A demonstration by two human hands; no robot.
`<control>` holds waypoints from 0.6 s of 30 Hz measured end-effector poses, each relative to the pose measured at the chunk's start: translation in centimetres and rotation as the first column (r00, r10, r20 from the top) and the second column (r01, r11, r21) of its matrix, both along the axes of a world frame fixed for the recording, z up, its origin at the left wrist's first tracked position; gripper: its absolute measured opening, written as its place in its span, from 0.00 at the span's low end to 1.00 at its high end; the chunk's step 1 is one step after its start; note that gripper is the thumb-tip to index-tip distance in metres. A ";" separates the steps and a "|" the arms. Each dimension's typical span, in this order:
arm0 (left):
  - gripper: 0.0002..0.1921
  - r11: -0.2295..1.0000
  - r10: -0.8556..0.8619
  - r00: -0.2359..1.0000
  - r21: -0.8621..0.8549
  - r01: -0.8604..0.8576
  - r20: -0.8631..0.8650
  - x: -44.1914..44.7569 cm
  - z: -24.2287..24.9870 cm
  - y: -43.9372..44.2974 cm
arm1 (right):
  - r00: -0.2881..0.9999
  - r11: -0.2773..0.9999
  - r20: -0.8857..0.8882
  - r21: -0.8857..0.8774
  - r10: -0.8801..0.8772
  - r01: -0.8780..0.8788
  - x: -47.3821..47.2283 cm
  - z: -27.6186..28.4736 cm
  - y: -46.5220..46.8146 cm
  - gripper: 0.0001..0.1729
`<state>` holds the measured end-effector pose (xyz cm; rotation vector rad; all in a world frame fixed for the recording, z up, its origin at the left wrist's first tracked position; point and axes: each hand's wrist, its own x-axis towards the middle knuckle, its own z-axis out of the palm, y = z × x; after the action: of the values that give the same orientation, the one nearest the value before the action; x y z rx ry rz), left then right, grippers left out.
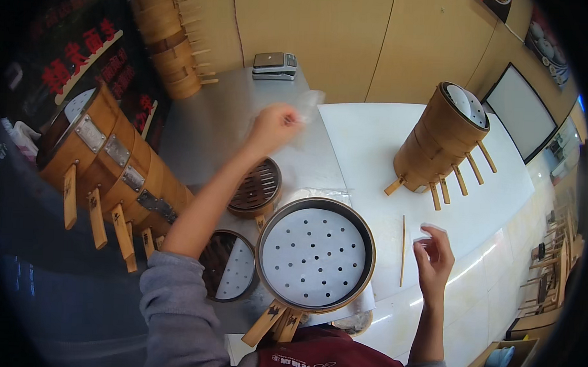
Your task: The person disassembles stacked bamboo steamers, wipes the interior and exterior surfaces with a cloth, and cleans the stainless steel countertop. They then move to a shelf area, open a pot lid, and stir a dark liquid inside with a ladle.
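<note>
My left hand (pixel 276 124), blurred, is raised over the metal counter with its fingers closed on a thin clear plastic piece (pixel 310 106). My right hand (pixel 434 259) is over the white board's near edge, thumb and fingers curled towards each other; something thin and pale shows at the fingertips, too faint to identify. Between my forearms stands a round bamboo steamer (pixel 317 202) with wooden handles, lined with a perforated white paper sheet (pixel 316 247). A thin wooden stick (pixel 403 250) lies just left of my right hand. Clear plastic (pixel 318 193) lies behind the steamer.
Tall stacks of handled bamboo steamers stand at left (pixel 129 163), back left (pixel 174 58) and right (pixel 429 139). A slatted steamer (pixel 257 184) and a half-lined one (pixel 237 273) sit left of the central steamer. A small scale (pixel 275 66) stands at the counter's back.
</note>
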<state>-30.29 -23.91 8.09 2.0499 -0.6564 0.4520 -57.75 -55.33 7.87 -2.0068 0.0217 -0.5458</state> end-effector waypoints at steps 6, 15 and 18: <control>0.09 0.697 -0.713 0.696 0.016 0.716 -0.089 -10.9 5.1 -9.6 | 0.974 0.977 0.203 -0.204 0.101 -0.059 5.0 1.3 2.8 0.32; 0.07 0.935 0.246 0.697 -0.026 -0.355 -0.673 -10.4 -11.3 9.4 | 0.621 0.601 -0.104 0.169 -0.777 0.781 -13.8 -21.3 -12.0 0.16; 0.16 0.848 0.452 0.794 0.472 -0.241 -0.407 -12.0 -16.9 9.2 | 0.439 0.436 -0.393 0.103 -0.808 0.894 -21.5 -34.2 -12.5 0.15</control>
<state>-42.28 -14.66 -8.78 2.5591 -0.0243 -0.0426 -79.25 -67.86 -26.37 -1.6135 1.3430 -0.8126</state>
